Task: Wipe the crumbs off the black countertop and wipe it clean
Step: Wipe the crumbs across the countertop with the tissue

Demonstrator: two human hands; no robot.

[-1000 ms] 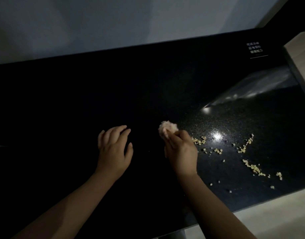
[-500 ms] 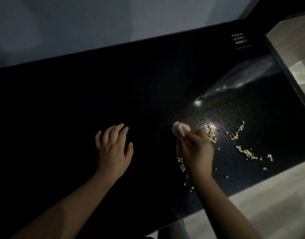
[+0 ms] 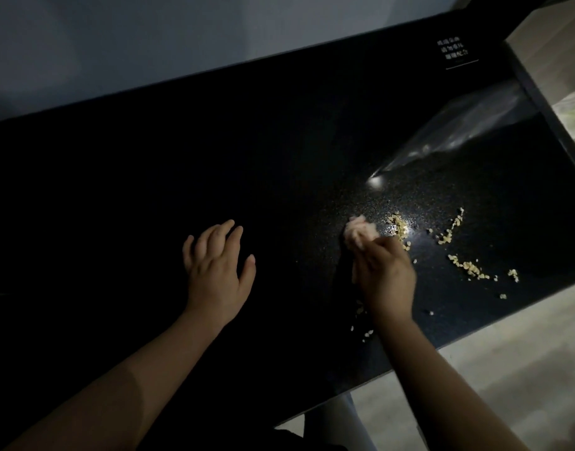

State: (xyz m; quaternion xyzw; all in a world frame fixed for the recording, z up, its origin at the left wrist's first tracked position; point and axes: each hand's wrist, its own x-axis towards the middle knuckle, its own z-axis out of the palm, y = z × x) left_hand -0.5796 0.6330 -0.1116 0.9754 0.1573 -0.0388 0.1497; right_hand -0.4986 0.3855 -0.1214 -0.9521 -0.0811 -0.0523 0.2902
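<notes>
Head view: dim light, black worktop (image 3: 214, 151) fills most of the frame. The right hand (image 3: 383, 275) is on it, right of centre, fingers (image 3: 369, 255) curled round a pale wad (image 3: 361, 231). Tissue or cloth, cannot tell which. The wad pokes out past the fingertips and appears to touch the surface. The left hand (image 3: 216, 271) lies flat well to the left, fingers (image 3: 229, 234) straight and spread, holding nothing; probably a brace.

Crumbs (image 3: 400, 227) are heaped just beside the wad on its right. A looser trail (image 3: 468, 270) runs farther right toward the near edge. A few strays (image 3: 361, 320) lie by the right wrist. Clear film (image 3: 458, 135) sits at the far right.

Judged step: gathering sweep, early in the job.
- Press the wad flat rather than on its tip.
- Use short overlapping strokes, no flicking.
- Start beyond the outer trail and draw inward to one heap.
- Mind the near edge, since the strays by the wrist could drop to the floor.
- Finish with a full pass over the surface.
</notes>
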